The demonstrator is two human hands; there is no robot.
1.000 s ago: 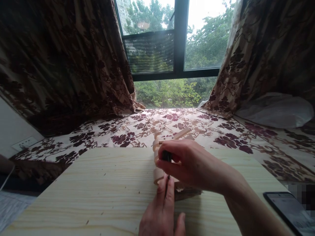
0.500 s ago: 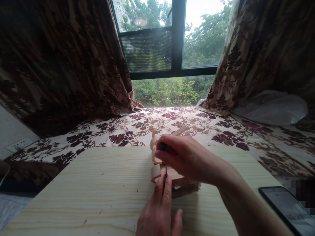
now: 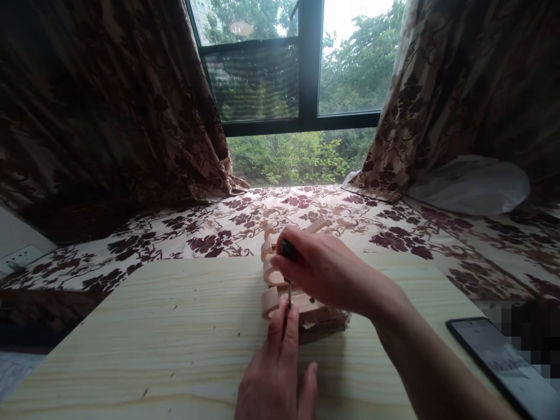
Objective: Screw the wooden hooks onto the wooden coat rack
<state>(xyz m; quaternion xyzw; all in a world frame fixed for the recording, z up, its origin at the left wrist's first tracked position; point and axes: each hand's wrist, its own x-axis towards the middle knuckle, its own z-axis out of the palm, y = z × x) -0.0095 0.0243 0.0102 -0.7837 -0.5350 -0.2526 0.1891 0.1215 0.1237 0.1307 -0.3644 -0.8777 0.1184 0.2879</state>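
My right hand (image 3: 321, 265) is wrapped round the black handle of a screwdriver (image 3: 289, 251), its thin metal shaft pointing down. The tip meets a small dark piece, possibly a screw, at the fingertips of my left hand (image 3: 275, 361). Those two fingers lie stretched out on either side of the tip, with the thumb apart. Beneath both hands is a pale wooden piece (image 3: 270, 300) with rounded, curled ends along its left side and a dark hole on its right part. It sits on a rough, brownish block (image 3: 324, 329). My right hand hides much of the wood.
The light wooden tabletop (image 3: 196, 326) carries scattered dark bits. A phone (image 3: 494, 356) lies at the right edge. Behind are a floral-covered ledge (image 3: 297, 201), patterned curtains (image 3: 175, 116), a white plastic bag (image 3: 472, 184) and a window (image 3: 308, 70).
The whole view has shifted slightly, so everything sits a little further left and up. Both hands keep the same place on the wooden piece, and more of the screwdriver shaft shows.
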